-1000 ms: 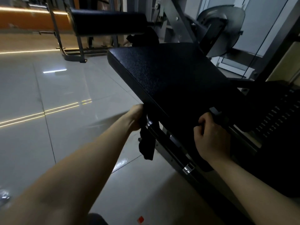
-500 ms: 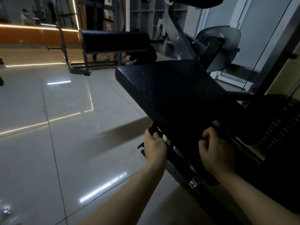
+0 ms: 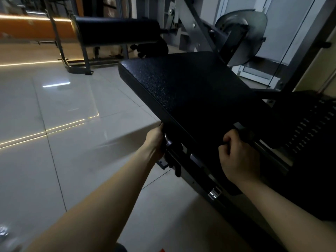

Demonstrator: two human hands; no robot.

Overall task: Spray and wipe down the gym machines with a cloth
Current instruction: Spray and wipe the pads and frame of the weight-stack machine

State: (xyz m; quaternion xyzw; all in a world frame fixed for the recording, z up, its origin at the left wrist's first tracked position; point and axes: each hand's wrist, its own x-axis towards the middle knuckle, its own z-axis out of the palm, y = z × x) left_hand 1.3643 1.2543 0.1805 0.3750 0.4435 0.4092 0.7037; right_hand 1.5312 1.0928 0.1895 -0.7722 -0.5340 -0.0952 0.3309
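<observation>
Right now my left hand [image 3: 156, 142] is tucked against the left edge of the black seat pad [image 3: 190, 91] of the gym machine. Its fingers reach under the pad beside the grey metal frame [image 3: 192, 177], so I cannot tell how far they are curled or what they hold. A dark strip [image 3: 175, 161] hangs just below that hand, against the frame; it may be the cloth, but it is too dim to be sure. My right hand [image 3: 238, 157] sits at the pad's near edge with fingers curled tight, gripping a small dark object [image 3: 242, 130] that juts out just past the knuckles; I can't make out what it is. The pad tilts away from me towards a black roller cushion [image 3: 118, 31] and a grey metal disc [image 3: 241, 33]. A perforated black panel [image 3: 312, 128] lies to the right, and glossy pale floor tiles [image 3: 54, 160] spread out to the left.
</observation>
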